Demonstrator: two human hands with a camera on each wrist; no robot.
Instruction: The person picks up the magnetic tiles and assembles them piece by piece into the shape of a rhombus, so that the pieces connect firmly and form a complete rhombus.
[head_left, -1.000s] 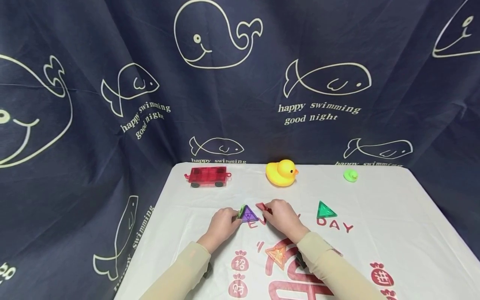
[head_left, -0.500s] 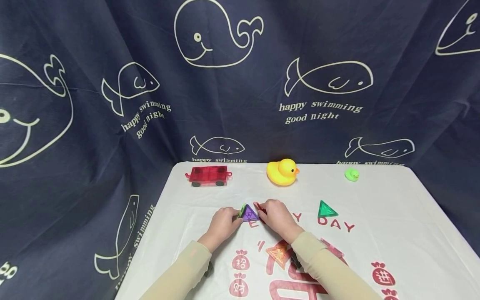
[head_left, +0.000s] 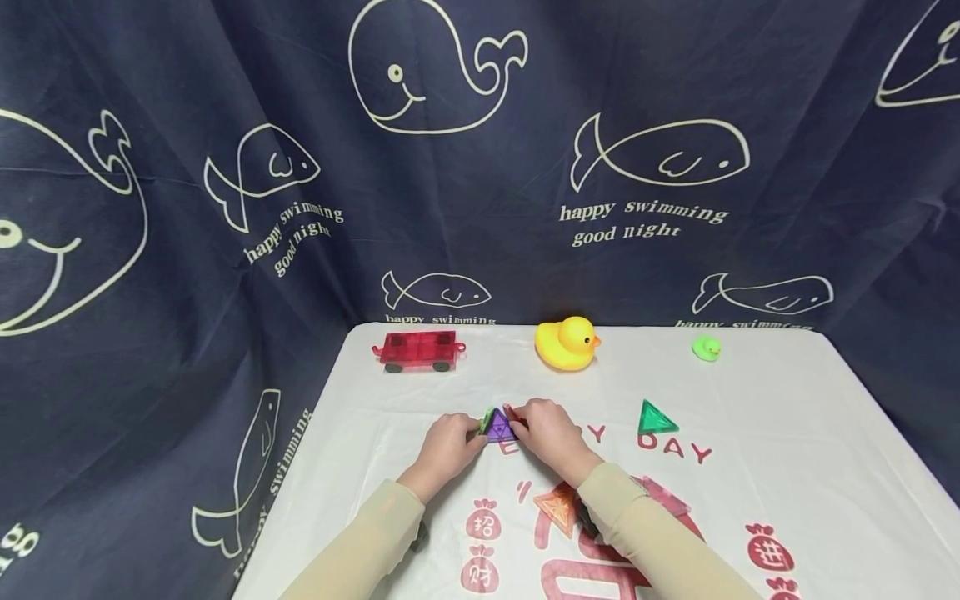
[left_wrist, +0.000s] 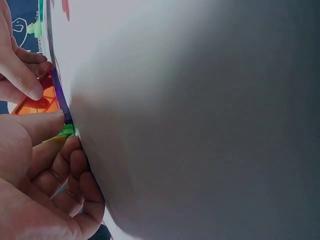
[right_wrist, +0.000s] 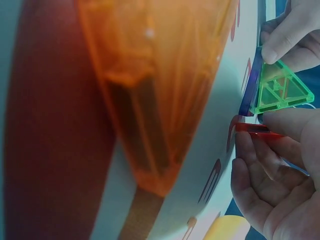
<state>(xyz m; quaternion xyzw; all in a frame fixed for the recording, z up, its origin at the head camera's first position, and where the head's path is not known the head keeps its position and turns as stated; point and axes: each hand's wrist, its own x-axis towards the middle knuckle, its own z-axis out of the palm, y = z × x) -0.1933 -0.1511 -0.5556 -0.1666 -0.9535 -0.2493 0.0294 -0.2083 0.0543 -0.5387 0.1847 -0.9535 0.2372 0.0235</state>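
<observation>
A purple triangular tile [head_left: 499,427] lies flat on the white cloth between the two hands. At its left edge a light-green triangular tile [right_wrist: 282,89] stands raised, and my left hand [head_left: 447,444] pinches it between thumb and fingers. My right hand [head_left: 553,431] holds a red tile [right_wrist: 256,129] on edge close to the purple tile's right side; whether the two touch cannot be made out. Fingers cover much of the red tile in the head view. In the left wrist view the red tile [left_wrist: 44,95] glows orange-red behind the purple one.
Behind the hands stand a red wheeled toy wagon [head_left: 418,350], a yellow duck [head_left: 567,345] and a small green duck [head_left: 707,348]. A dark-green triangular tile [head_left: 656,418] lies to the right. Nearer, the right forearm partly hides an orange tile [head_left: 557,507] and a pinkish-red tile [head_left: 666,497].
My right hand has moved left with the red tile, bringing it up beside the purple tile. My left hand stays at the green tile.
</observation>
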